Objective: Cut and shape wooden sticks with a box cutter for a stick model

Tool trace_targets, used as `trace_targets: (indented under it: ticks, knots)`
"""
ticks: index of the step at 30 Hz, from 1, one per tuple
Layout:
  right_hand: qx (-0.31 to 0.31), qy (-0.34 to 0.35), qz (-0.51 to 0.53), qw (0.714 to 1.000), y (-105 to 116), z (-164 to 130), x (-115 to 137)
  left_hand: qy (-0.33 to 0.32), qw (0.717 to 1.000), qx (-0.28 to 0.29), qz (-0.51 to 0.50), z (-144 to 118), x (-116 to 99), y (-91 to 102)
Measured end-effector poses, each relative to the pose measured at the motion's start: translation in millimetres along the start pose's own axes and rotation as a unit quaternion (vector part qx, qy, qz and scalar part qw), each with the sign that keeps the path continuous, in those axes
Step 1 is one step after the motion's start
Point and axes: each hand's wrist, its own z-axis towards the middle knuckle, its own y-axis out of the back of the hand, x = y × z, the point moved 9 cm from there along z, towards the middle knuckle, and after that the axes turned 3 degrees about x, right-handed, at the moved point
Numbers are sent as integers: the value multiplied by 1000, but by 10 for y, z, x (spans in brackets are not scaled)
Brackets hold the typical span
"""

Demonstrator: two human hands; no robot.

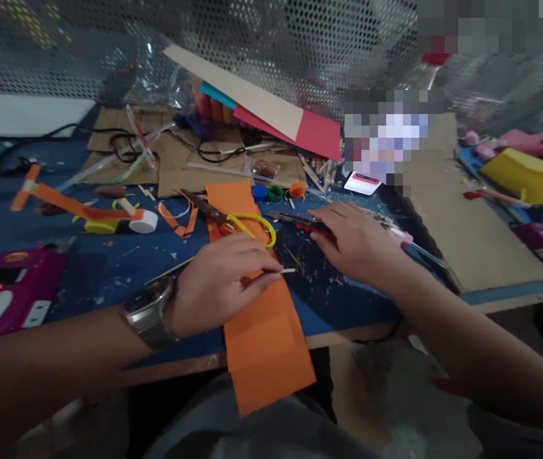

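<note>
The left hand is being closed on a thin stick, pinning the orange paper strip to the counter; the right hand, fingers open, is being laid on a red-handled cutter just right of the scissors.

Bare forearms, no sleeves; silver metal wristwatch on left wrist.
</note>
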Motion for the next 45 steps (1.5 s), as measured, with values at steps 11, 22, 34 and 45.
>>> trace_targets:
  ticks: [11, 22, 34, 45]
  knots:
    - [84, -74, -12, 994, -210, 130, -220, -47, 991, 57, 112, 12, -1, -249]
    - [30, -91, 96, 991, 223, -790, 216, -26, 986, 109, 127, 70, -12, -363]
    - [127, -147, 151, 969, -141, -962, 603, -73, 977, 138, 148, -31, -195, -416]
    - [133, -178, 126, 967, -212, -921, 758, -42, 964, 196, 174, -96, -161, -580]
